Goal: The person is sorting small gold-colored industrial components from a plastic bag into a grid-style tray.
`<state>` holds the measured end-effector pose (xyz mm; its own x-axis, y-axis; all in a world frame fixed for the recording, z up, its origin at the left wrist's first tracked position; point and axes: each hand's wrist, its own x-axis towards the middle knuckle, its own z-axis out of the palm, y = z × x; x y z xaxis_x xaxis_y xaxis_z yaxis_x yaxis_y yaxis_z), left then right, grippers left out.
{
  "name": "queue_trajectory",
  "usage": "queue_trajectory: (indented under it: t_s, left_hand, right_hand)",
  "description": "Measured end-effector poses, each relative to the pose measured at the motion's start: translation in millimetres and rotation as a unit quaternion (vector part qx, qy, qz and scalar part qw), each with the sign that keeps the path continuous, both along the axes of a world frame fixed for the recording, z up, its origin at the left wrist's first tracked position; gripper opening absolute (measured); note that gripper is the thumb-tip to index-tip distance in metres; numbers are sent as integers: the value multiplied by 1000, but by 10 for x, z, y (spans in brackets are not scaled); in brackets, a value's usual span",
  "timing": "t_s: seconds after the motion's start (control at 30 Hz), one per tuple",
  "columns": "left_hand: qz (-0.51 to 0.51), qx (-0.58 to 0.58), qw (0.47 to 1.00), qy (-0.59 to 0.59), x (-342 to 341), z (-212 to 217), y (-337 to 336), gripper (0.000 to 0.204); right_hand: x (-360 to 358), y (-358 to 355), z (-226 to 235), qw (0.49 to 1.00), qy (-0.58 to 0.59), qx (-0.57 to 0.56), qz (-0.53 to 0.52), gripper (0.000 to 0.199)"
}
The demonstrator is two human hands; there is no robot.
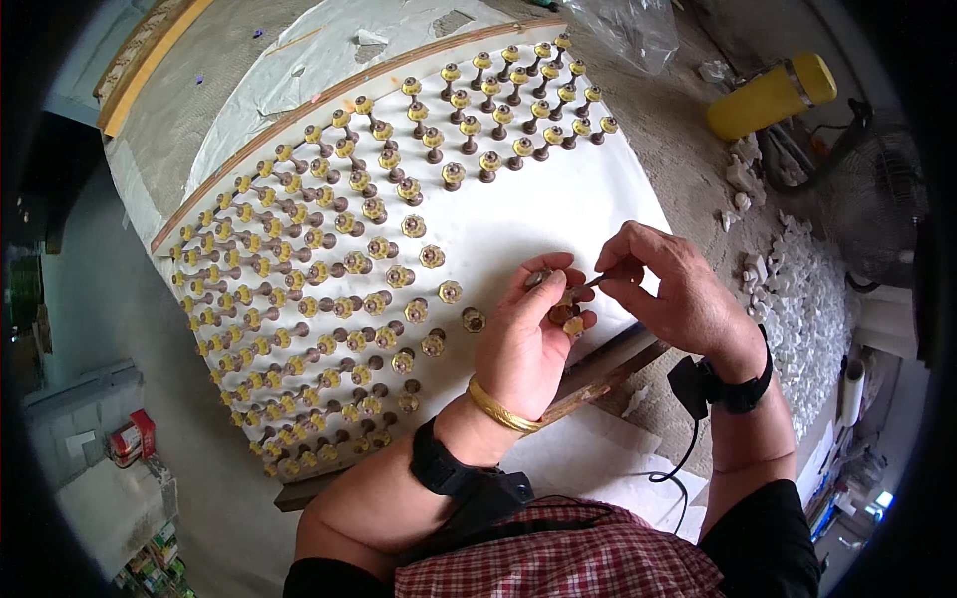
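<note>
My left hand (528,334), palm up with the fingers curled, holds a small knob (571,324) with an amber-yellow head and a brown metal part. A dark, shiny rounded piece (538,277) shows between its thumb and fingers. My right hand (670,284) is closed beside it, thumb and fingertips pinching a thin dark piece (595,282) that points at the knob; its kind is not clear. Both hands are above the near right part of a white-covered board (528,224). Rows of similar yellow knobs (379,248) on brown stems stand on it, left of my hands.
A wooden strip (299,110) borders the board's far side. To the right lie a yellow bottle (773,97), a dark fan (872,199) and a heap of white scraps (797,319). A clear plastic bag (628,30) lies at the back. A black cable (688,448) hangs from my right wrist.
</note>
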<state>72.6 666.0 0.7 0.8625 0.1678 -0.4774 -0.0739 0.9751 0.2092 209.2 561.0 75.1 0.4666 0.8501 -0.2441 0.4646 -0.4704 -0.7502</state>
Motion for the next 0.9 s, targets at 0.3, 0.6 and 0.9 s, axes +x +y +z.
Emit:
queue_trajectory:
  t_s: [0.3,0.6,0.9]
  left_hand:
    - [-12,24,999,25,-26,55,-42,21]
    - [-74,26,997,-8,-27,-22,-144,20]
    - [-72,69,994,43,-24,-56,-98,13]
  right_hand:
    - [48,5,-121,979,-192,49,39,8]
    - [-2,743,-386,998,0,48,-36,11]
    - [-72,992,-474,986,-130,75,76,12]
